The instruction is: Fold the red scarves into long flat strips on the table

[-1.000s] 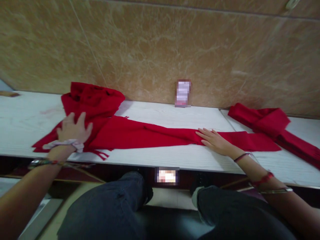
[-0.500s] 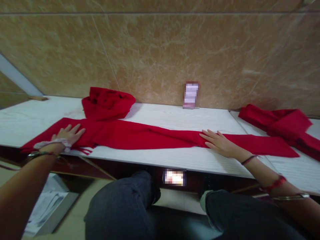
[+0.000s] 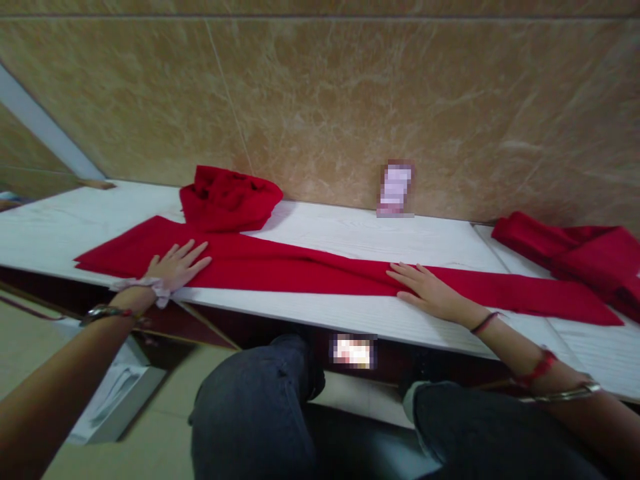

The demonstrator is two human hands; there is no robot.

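A long red cloth strip, which looks like a scarf (image 3: pixel 280 267), lies stretched lengthwise along the white tabletop (image 3: pixel 310 310). Resting flat on its left part is my left hand (image 3: pixel 176 267), fingers spread. My right hand (image 3: pixel 425 290) lies palm down on the strip right of its middle, fingers stretched out. A shallow crease runs through the cloth between both hands. Behind my left hand sits a bunched red cloth (image 3: pixel 227 200), touching or joined to the strip; I cannot tell which. At the right, another folded red cloth (image 3: pixel 575 250) meets the strip's far end.
A phone (image 3: pixel 396 189) with a blurred screen leans against the brown tiled wall (image 3: pixel 320 100). Below the table edge, a second bright blurred screen (image 3: pixel 354 351) shows near my knees. A white box (image 3: pixel 117 400) with papers stands on the floor at the left.
My left hand has slid rightward along the cloth, and the fringe beside it no longer shows. My right hand has shifted slightly left on the strip. The whole view has moved a little.
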